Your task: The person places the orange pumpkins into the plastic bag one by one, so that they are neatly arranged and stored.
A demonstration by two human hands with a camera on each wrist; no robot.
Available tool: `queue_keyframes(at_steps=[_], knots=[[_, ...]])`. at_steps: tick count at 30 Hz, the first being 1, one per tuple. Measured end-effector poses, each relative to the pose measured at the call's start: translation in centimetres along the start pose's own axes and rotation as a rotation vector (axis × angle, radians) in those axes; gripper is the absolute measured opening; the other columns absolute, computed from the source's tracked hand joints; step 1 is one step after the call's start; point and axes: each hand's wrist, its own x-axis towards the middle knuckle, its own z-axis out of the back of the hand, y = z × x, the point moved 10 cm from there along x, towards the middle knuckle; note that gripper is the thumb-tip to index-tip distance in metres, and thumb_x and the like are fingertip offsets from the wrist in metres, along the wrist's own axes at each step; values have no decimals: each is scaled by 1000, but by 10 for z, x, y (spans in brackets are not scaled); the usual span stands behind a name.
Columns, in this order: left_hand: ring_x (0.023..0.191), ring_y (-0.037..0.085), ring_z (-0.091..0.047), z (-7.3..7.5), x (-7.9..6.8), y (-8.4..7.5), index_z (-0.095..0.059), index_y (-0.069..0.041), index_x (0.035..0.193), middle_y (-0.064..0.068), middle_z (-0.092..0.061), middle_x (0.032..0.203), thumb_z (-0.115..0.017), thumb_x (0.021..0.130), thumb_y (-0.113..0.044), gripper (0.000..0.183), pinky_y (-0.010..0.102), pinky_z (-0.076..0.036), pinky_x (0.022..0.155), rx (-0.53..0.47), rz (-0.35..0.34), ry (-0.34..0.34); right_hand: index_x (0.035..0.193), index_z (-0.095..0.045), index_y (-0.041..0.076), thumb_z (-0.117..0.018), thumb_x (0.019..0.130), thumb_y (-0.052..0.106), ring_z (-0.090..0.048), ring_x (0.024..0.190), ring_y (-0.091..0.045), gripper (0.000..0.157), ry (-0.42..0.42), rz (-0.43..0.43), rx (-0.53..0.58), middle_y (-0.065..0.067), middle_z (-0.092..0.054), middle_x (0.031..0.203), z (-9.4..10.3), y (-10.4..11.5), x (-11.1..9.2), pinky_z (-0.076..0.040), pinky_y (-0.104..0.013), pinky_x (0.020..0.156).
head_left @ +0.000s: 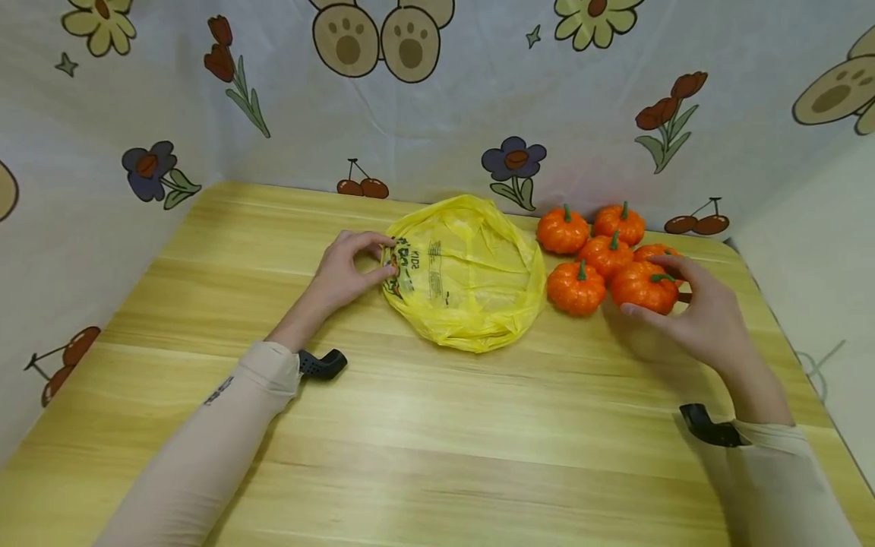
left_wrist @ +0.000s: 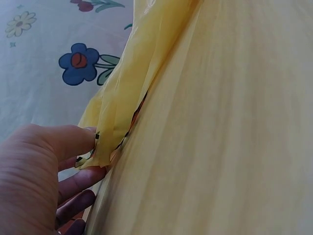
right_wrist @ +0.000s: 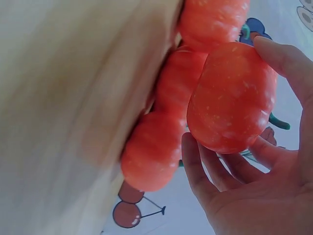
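A yellow plastic bag [head_left: 478,281] with printed lettering lies spread in a round shape on the table. My left hand [head_left: 342,270] pinches the printed left edge of this bag between thumb and fingers; the left wrist view shows the pinched yellow film [left_wrist: 112,127] up close. On the right, my right hand [head_left: 714,315] grips an orange toy pumpkin [head_left: 639,287] with a green stem, thumb on one side and fingers on the other. In the right wrist view that held pumpkin [right_wrist: 232,98] is raised off the tabletop, in front of others.
Several more orange pumpkins [head_left: 576,289] sit clustered right of the bag, near the table's back edge. The wood-grain table [head_left: 437,448] meets a patterned cloth backdrop [head_left: 424,121] behind. Black wrist-camera mounts [head_left: 324,365] jut out from both sleeves.
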Motion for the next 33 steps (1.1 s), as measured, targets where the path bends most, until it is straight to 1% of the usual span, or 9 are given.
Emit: queue_keyframes(at_steps=[5,6,8,11,12,19,24,27,33], knots=[[109,26,-52,-1,1,0,-73,-14,129,6,-69,106,-85,90,-23,42,47,-37,100,-9,1,1,150,-55,14,-92,82,34,-56,123,-38,79,-4,-13,3,-18,-59,147,4,9,8,-35,-19,91],[109,26,-52,-1,1,0,-73,-14,129,6,-69,106,-85,90,-23,42,47,-37,100,-9,2,1,150,-54,15,-91,83,34,-54,125,-39,80,-3,-19,6,-18,-58,148,5,10,10,-38,-24,97],[109,26,-52,-1,1,-1,-73,-14,129,6,-69,107,-85,90,-22,42,47,-37,100,-14,1,2,153,-52,16,-89,84,37,-52,129,-42,81,-2,-38,2,-18,-56,151,6,13,14,-41,-42,104],[110,27,-52,0,1,-2,-73,-14,129,7,-69,107,-85,90,-22,42,48,-36,102,-17,7,1,155,-49,15,-87,86,40,-49,133,-47,83,1,-55,9,-19,-54,154,5,21,22,-38,-67,106],[111,27,-52,0,0,-2,-73,-14,129,7,-69,107,-85,90,-22,42,49,-36,102,-16,10,1,156,-49,16,-87,87,40,-49,134,-47,83,1,-58,14,-18,-53,155,5,25,24,-37,-68,106],[112,28,-52,1,-1,1,-73,-14,130,8,-69,108,-85,90,-23,42,49,-36,103,-10,25,5,156,-49,21,-87,87,39,-51,135,-38,81,-7,-22,71,-12,-54,155,-4,60,47,-42,-61,108],[111,27,-52,3,0,2,-73,-15,129,7,-68,107,-85,90,-22,41,49,-35,103,-1,31,1,152,-50,15,-87,86,39,-54,129,-35,79,9,5,98,-12,-58,149,-21,88,65,-45,-57,107],[111,28,-52,2,0,2,-73,-15,129,8,-68,107,-85,90,-22,41,49,-35,103,1,31,3,151,-50,12,-86,87,41,-55,127,-36,79,26,16,100,-14,-58,147,-32,104,74,-47,-59,105],[111,27,-51,1,-1,1,-73,-14,129,7,-68,106,-85,91,-22,40,48,-36,102,-1,26,1,150,-51,10,-86,86,39,-56,127,-34,79,39,63,128,-14,-59,145,-53,134,91,-47,-57,108]])
